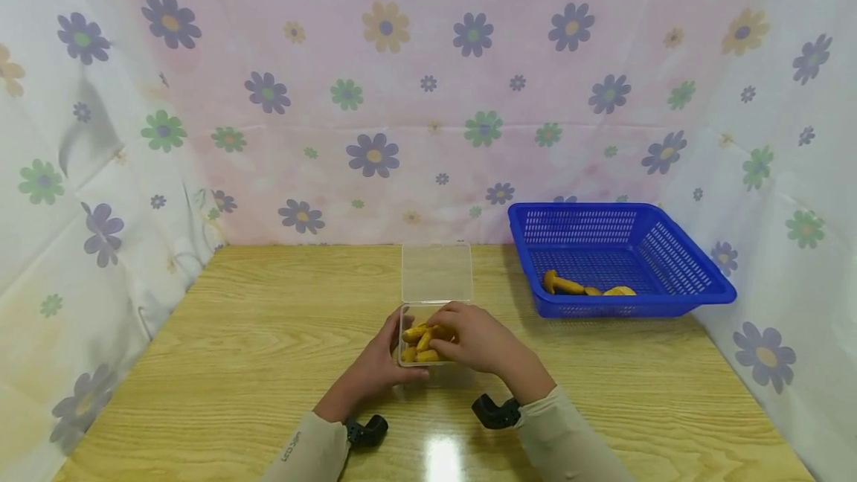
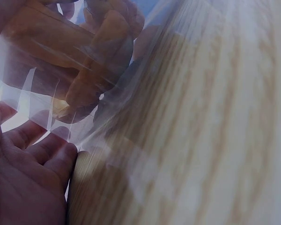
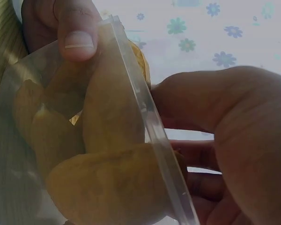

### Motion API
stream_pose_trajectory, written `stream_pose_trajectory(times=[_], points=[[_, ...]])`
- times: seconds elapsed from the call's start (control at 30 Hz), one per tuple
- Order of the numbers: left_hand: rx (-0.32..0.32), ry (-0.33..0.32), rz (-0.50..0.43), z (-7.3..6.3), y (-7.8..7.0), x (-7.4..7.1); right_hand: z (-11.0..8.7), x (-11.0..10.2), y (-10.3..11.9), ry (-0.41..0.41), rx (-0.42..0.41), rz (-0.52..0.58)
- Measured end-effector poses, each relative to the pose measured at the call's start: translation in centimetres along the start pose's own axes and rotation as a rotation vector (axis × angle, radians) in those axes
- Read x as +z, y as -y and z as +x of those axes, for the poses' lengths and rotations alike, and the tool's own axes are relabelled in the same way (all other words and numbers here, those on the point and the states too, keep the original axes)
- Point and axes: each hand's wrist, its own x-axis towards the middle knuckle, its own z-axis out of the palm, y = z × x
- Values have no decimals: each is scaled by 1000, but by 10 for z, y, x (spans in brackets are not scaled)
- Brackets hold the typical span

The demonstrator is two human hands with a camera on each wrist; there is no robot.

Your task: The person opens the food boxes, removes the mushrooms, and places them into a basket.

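Observation:
A clear plastic box stands on the table with its clear lid folded back behind it. Inside lie several plump, elongated yellow-brown pieces, also visible through the wall as rounded pieces. My left hand holds the box from its left side, thumb along the front and fingers against the clear wall. From the right, my right hand reaches over the rim. Its thumb and fingers bracket one yellow-brown piece at the box's right side; the fingertips are partly hidden.
A blue perforated basket stands at the back right of the wooden table. In it lie a brown mushroom with cap and stem and a pale yellow piece. Flowered cloth hangs behind and at both sides.

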Motion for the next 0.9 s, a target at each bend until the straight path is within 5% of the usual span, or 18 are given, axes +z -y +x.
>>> stream_pose_trajectory(times=[0.9], points=[[7,8,12,1,7,0,-1,-3,-1,47,-111,93]])
